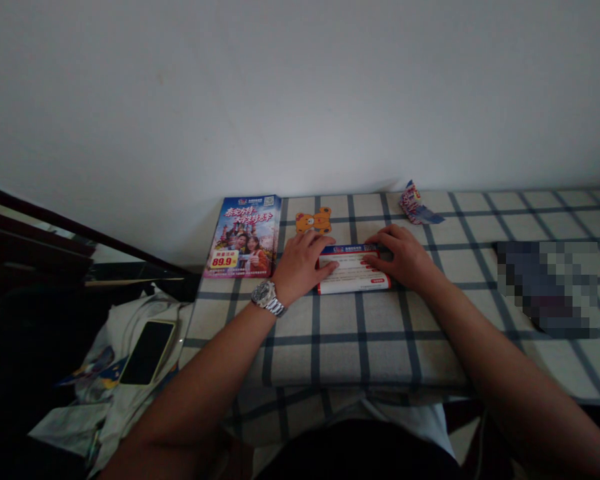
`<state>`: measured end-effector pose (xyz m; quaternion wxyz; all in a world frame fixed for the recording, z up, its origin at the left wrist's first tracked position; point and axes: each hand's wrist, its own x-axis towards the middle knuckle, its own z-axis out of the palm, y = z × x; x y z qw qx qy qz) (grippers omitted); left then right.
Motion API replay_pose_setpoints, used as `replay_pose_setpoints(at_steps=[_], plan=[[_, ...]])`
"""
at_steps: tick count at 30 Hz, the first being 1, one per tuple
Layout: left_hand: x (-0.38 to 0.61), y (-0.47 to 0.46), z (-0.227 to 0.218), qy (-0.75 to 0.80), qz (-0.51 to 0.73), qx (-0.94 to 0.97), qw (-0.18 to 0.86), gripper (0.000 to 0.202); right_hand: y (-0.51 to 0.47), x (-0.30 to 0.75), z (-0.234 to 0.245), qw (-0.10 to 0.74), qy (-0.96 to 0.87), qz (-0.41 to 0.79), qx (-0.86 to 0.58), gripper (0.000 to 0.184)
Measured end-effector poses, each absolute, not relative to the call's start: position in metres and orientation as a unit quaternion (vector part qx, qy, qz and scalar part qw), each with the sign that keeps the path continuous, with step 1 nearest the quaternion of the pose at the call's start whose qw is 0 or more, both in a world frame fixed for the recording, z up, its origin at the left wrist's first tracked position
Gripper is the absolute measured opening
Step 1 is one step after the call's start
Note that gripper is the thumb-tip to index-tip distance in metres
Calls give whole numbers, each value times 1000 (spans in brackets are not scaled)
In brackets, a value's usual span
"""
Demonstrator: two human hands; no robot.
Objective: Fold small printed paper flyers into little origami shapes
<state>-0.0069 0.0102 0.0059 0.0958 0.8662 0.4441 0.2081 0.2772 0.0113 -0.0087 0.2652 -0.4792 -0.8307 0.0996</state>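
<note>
Head view: left hand (304, 265) and right hand (403, 257) touch a printed leaflet (354, 275), gripping or pressing unclear; even pressure should keep it flat.

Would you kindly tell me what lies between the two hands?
The head view shows a printed leaflet there, between the left hand and the right hand.

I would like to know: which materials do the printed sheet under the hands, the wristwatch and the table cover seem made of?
Printed sheet: probably paper, being thin and flat; gloss is unclear.
Wristwatch: apparently polished metal, with bright silvery links.
Table cover: likely matte woven cloth, hanging over the front edge, though a coating is possible.
</note>
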Motion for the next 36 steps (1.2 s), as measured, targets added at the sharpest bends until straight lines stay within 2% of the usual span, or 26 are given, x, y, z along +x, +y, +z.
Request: replay_pose_setpoints(at_steps=[15,36], plan=[[-6,16,4,457,243,846,129,33,16,276,-9,273,-822,107,-488,13],[-4,18,4,471,251,834,139,29,15,273,-2,279,-813,119,-496,11]])
